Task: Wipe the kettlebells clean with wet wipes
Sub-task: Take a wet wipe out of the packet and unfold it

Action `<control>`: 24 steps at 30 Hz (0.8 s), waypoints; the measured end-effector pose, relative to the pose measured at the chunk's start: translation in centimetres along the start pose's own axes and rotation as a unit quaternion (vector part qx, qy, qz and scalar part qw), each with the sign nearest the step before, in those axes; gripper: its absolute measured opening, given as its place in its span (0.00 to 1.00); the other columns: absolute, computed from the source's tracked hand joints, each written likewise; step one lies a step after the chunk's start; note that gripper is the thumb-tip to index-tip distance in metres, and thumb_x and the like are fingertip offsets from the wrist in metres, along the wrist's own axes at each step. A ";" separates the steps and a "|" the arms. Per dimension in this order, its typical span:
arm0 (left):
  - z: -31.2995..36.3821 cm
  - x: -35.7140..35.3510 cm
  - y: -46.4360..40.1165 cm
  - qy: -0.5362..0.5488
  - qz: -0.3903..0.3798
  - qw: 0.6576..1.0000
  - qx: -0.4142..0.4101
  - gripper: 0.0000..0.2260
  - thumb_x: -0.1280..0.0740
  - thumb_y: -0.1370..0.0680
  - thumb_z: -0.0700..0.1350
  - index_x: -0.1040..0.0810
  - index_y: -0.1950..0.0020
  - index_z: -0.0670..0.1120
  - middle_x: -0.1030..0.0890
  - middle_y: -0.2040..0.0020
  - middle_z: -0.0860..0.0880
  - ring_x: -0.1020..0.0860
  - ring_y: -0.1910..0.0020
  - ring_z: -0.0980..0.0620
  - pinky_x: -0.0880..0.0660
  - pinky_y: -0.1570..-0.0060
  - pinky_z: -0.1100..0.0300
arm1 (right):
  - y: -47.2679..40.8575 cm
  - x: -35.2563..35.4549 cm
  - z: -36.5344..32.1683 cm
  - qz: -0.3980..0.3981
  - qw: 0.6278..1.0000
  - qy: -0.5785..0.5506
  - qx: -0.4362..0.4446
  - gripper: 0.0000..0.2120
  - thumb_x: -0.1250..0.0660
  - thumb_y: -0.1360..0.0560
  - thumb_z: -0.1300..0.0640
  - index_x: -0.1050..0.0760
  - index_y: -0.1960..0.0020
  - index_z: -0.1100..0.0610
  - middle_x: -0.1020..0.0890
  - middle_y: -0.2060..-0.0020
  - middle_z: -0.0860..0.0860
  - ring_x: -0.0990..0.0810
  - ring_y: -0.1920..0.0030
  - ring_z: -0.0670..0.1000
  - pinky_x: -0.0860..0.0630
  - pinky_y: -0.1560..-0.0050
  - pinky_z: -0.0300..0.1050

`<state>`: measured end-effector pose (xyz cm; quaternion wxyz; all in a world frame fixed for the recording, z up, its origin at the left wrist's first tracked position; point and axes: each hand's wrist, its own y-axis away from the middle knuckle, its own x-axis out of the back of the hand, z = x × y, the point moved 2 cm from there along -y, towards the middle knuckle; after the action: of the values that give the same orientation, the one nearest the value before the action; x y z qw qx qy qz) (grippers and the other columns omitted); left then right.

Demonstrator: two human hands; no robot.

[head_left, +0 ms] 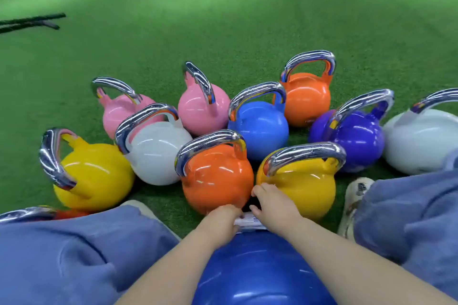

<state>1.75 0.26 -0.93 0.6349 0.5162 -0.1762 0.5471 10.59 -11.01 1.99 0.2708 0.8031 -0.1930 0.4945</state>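
Note:
Several glossy kettlebells with chrome handles stand on green turf in front of me. Nearest are an orange kettlebell [218, 181] and a yellow kettlebell [302, 188]. A big blue round kettlebell body [260, 272] sits between my legs, its handle hidden. At its far edge lies a small white wet wipes pack [249, 222], mostly covered by my hands. My left hand [220, 220] grips the pack from the left with curled fingers. My right hand [275, 205] curls its fingers onto the pack from the right, thumb raised beside the yellow kettlebell.
Behind stand white [158, 153], two pink [200, 111], blue [260, 129], orange [307, 99], purple [354, 138] and pale [418, 141] kettlebells; another yellow one [91, 176] at left. My blue-trousered legs [74, 255] and a white shoe [354, 203] flank them. Black rope [29, 23] lies far left.

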 end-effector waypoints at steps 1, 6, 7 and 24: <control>0.1 -0.5 -0.5 -0.024 -0.028 0.999 0.017 0.15 0.38 0.22 0.41 0.27 0.36 0.42 0.25 0.38 0.44 0.27 0.38 0.44 0.31 0.40 0.55 | -0.2 -0.3 0.2 -0.019 1.000 0.000 -0.007 0.14 0.39 0.22 0.50 0.31 0.39 0.54 0.27 0.43 0.52 0.29 0.42 0.52 0.27 0.45 0.45; 1.1 -1.9 -2.7 -0.134 -0.041 0.989 0.035 0.12 0.42 0.22 0.36 0.26 0.40 0.41 0.24 0.41 0.42 0.25 0.42 0.43 0.28 0.46 0.51 | -0.8 -1.1 0.8 -0.030 0.999 -0.019 -0.012 0.14 0.40 0.22 0.52 0.31 0.38 0.54 0.27 0.42 0.51 0.28 0.42 0.51 0.28 0.46 0.44; 0.9 -2.4 -3.1 -0.158 -0.051 0.985 0.038 0.12 0.42 0.22 0.35 0.26 0.40 0.41 0.24 0.40 0.42 0.25 0.42 0.42 0.28 0.46 0.51 | -0.9 -1.2 1.0 -0.033 0.999 -0.021 -0.010 0.14 0.40 0.22 0.52 0.31 0.37 0.54 0.27 0.42 0.52 0.28 0.42 0.51 0.28 0.46 0.44; 0.8 1.8 -1.1 -0.128 0.013 0.988 0.084 0.07 0.43 0.22 0.40 0.27 0.46 0.43 0.23 0.45 0.43 0.24 0.48 0.41 0.31 0.57 0.55 | -0.9 -0.5 0.1 0.005 0.999 -0.027 0.023 0.10 0.43 0.21 0.56 0.28 0.42 0.55 0.24 0.46 0.52 0.26 0.46 0.52 0.29 0.51 0.43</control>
<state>3.56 0.66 0.28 0.5545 0.6308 -0.2163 0.4978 10.98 -10.35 1.24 0.2442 0.8210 -0.1928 0.4786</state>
